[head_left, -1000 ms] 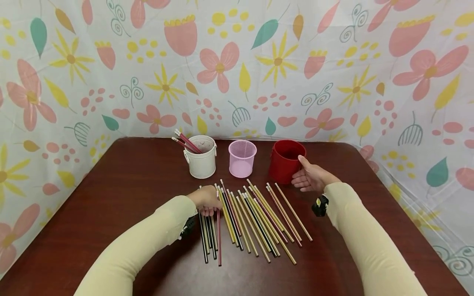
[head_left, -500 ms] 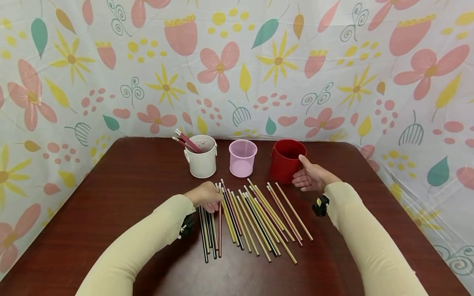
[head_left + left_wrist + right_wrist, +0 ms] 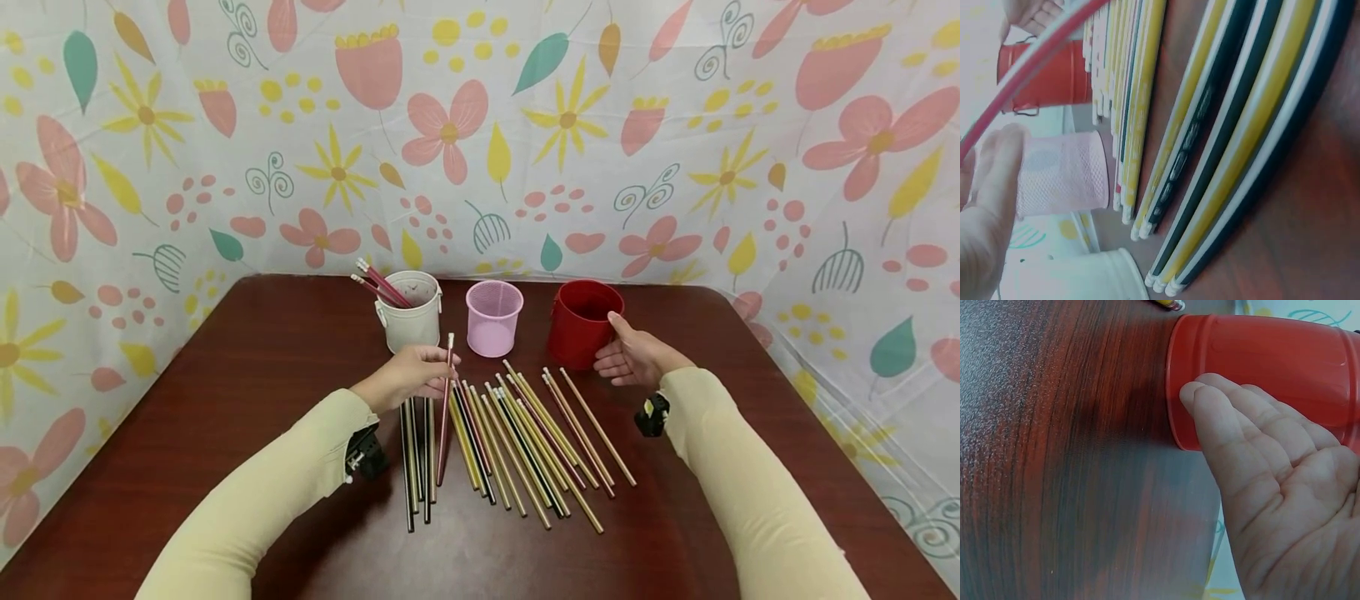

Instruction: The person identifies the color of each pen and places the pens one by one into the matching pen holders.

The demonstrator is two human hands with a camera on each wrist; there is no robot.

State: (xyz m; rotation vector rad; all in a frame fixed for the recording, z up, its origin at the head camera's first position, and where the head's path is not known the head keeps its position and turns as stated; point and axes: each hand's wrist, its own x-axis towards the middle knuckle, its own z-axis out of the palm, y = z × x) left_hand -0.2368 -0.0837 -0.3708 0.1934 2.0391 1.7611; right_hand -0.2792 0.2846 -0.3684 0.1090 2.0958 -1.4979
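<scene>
My left hand (image 3: pixel 411 375) pinches a dark red pencil (image 3: pixel 445 442) near its white eraser end. The pencil stands tilted, its lower end downward; in the left wrist view this red pencil (image 3: pixel 1029 69) crosses the upper left. Below the hand lie several black and yellow striped pencils (image 3: pixel 1235 162). On the right, my right hand (image 3: pixel 641 354) touches a red bucket (image 3: pixel 573 337), thumb at its rim and straight fingers along its side. The right wrist view shows the fingers against the red bucket's wall (image 3: pixel 1272 350).
A white bucket (image 3: pixel 416 325) with several red pencils (image 3: pixel 384 285) leaning in it stands behind my left hand. Between the buckets is a pink mesh cup (image 3: pixel 492 329). Several mixed pencils (image 3: pixel 517 450) lie fanned out on the brown table (image 3: pixel 300 333). A floral curtain (image 3: pixel 465 233) hangs behind.
My left hand has raised the red pencil from among the others, moving up and back toward the white bucket. The right hand stays at the red bucket.
</scene>
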